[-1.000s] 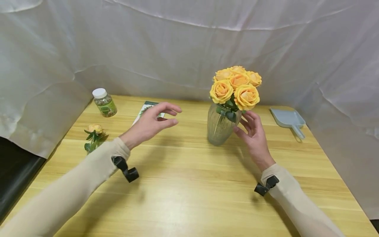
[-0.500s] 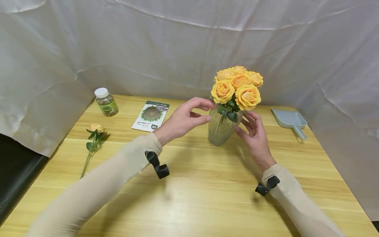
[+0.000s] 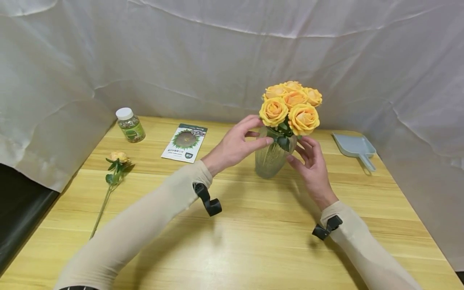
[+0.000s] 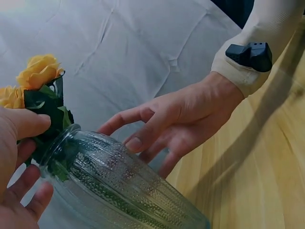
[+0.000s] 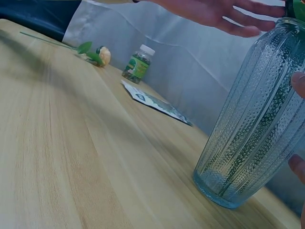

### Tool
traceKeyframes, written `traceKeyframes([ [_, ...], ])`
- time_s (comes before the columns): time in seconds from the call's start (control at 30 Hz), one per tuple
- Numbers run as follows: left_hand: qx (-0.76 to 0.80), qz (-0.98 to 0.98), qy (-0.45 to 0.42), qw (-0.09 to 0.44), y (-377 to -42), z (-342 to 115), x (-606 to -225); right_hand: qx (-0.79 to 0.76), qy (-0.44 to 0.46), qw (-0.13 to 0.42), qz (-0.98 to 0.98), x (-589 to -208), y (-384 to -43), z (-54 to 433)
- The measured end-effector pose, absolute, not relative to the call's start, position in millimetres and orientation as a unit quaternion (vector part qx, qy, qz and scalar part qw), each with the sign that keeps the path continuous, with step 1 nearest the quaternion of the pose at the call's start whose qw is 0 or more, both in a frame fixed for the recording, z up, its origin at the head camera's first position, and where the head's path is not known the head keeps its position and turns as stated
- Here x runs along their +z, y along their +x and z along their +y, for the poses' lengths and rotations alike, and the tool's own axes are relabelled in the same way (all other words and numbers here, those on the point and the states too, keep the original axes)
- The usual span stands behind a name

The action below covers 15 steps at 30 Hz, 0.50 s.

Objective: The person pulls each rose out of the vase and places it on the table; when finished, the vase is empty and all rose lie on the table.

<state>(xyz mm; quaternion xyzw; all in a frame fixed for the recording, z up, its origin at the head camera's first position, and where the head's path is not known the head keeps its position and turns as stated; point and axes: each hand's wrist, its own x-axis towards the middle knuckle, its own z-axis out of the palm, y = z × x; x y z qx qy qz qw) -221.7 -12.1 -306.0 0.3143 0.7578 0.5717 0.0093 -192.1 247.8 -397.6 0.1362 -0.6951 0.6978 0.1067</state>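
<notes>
A ribbed clear glass vase (image 3: 267, 166) stands on the table with a bunch of yellow-orange roses (image 3: 290, 106) in it. My left hand (image 3: 241, 141) is at the neck of the vase, just under the blooms. Its thumb lies over the green leaves (image 4: 35, 102) and its other fingers are spread apart, without a clear grip in the left wrist view. My right hand (image 3: 311, 167) holds the vase from the right, thumb on the near side and fingers bent behind it. Part of the right fingers is hidden by the glass.
A single yellow rose (image 3: 117, 167) lies at the left of the table. Behind it stands a white-capped jar (image 3: 131, 127). A seed packet (image 3: 185, 141) lies near the back, and a light blue dustpan (image 3: 353, 146) at the back right. Grey cloth (image 3: 203, 60) hangs behind.
My left hand has moved right, from above the seed packet to the neck of the vase, uncovering the packet and the loose rose's stem. My right hand has stayed at the vase.
</notes>
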Motion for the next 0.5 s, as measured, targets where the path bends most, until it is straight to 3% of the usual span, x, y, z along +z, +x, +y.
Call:
traceKeyframes([
  [0.5, 0.593, 0.745, 0.304, -0.035, -233.5, -9.1, -300.7, 0.702, 0.130, 0.108, -0.692, -397.8, -192.9, 246.6],
])
